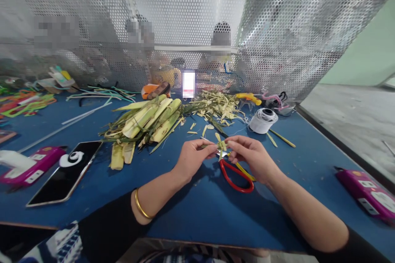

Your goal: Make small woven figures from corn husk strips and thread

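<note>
The left hand [197,154] and right hand [254,155] pinched a small green leaf piece [221,145] between them above the blue table [179,222]. Red-handled scissors [243,190] lay on the near side of it. Farther left lay a pile of pale green stalks [154,119]; leaf scraps [220,107] lay at the far side, a white thread spool [262,122] stood far right, and a dark phone [60,183] rested at left.

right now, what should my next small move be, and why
I'd probably ease the right hand slightly away while the left hand steadies the small leaf-strip piece: fingertips of both hands meet at it, and a pale strip end juts out. The red-handled scissors show just below, so a gentle pull seems wise.
</note>
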`<state>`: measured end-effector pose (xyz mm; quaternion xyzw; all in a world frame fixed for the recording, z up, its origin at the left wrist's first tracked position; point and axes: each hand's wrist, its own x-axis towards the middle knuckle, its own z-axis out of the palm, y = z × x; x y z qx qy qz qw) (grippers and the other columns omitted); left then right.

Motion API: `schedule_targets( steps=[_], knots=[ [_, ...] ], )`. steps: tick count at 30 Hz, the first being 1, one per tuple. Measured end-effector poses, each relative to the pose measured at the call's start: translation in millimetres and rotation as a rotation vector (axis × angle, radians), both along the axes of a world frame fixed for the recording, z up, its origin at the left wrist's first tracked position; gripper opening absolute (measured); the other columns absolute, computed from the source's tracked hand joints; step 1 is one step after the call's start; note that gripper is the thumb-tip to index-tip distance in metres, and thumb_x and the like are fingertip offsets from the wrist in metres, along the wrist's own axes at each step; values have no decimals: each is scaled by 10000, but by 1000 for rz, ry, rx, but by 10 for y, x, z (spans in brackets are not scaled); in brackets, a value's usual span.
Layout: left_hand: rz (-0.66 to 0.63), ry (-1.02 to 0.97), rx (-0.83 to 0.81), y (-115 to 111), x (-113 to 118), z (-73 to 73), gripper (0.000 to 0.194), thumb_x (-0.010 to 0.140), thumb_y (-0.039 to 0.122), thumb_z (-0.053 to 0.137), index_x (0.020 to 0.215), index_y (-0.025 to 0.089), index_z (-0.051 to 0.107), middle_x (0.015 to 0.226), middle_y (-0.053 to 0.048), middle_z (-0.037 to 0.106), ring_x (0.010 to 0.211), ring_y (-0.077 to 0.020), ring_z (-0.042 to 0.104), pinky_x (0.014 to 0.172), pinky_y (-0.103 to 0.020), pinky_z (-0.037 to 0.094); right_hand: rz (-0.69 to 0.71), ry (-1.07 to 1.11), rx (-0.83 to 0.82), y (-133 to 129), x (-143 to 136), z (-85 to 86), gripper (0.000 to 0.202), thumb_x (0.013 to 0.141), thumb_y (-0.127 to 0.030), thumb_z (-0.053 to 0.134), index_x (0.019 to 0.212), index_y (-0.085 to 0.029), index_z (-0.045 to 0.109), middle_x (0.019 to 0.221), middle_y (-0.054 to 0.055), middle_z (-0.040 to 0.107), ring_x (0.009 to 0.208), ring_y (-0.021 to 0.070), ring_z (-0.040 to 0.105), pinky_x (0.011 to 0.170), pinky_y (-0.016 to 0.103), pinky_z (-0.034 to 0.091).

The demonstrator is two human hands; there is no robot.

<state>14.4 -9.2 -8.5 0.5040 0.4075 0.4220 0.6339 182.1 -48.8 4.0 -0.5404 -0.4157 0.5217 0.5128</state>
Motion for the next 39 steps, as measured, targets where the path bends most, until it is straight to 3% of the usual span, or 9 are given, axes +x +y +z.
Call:
schedule_targets(
  steps=[4, 13, 18, 23, 25, 29, 32, 36, 39],
  knots=[
    [-63, 39, -20, -30, 13, -3, 72, 678, 204, 729, 725, 153, 746, 671, -27, 717, 661, -137, 651, 694, -244, 515, 52, -74, 8, -17, -71, -34, 385, 560, -454, 812, 746, -149, 670, 528, -31, 603, 441, 67, 489, 477, 215, 415],
    [-5, 91, 63, -33, 43, -88, 117, 732, 255, 682, 696, 150, 722, 648, -28, 700, 645, -150, 640, 690, -267, 515, -76, 0, 18, 13, -204, -120, 311, 558, -406, 788, 670, -148, 655, 422, -49, 532, 385, 56, 418, 414, 199, 326],
    [-1, 221, 355, 16, -40, -58, 154, 743, 273, 694, 861, 183, 732, 855, -52, 738, 785, -183, 666, 747, -282, 509, -62, 27, -22, 19, -176, -125, 349, 566, -433, 793, 711, -143, 666, 397, -59, 503, 360, 53, 400, 385, 190, 286],
    [19, 361, 668, 35, -102, 22, 79, 741, 200, 694, 776, 246, 748, 840, -24, 739, 846, -189, 655, 839, -297, 468, -40, 65, -39, -20, -144, -62, 403, 561, -486, 806, 710, -140, 664, 407, -60, 494, 365, 50, 395, 399, 198, 311],
    [46, 326, 577, 53, -99, 24, 54, 724, 212, 712, 752, 241, 748, 811, -21, 737, 821, -192, 651, 822, -299, 469, -54, 79, -32, -20, -113, -32, 430, 589, -530, 780, 729, -138, 669, 488, -26, 566, 399, 62, 437, 412, 209, 334],
    [33, -4, 81, 93, -74, -12, 132, 705, 292, 748, 762, 175, 727, 728, -24, 714, 717, -153, 639, 753, -273, 486, -157, 28, 46, -5, -27, 14, 466, 598, -551, 756, 819, -148, 679, 767, 41, 684, 470, 72, 480, 438, 229, 360],
    [-47, -216, -215, 85, -60, -30, 221, 683, 322, 789, 780, 142, 705, 709, -24, 690, 653, -103, 615, 699, -226, 488, -189, -113, 139, 5, 3, 17, 423, 595, -481, 771, 859, -162, 686, 726, 23, 668, 539, 103, 514, 506, 246, 411],
    [-126, -310, -375, 31, -48, -22, 195, 743, 299, 758, 818, 136, 682, 732, -26, 684, 608, -80, 606, 635, -197, 498, -194, -221, 203, 15, -17, -14, 350, 598, -423, 768, 834, -176, 693, 758, 33, 679, 709, 167, 589, 665, 292, 478],
    [-111, -335, -407, 6, -39, -15, 151, 791, 283, 716, 816, 143, 664, 795, -49, 707, 697, -106, 649, 684, -210, 514, -151, -232, 167, 13, -38, -47, 334, 606, -447, 758, 790, -179, 684, 723, 27, 668, 671, 160, 573, 636, 289, 464]
  ],
)
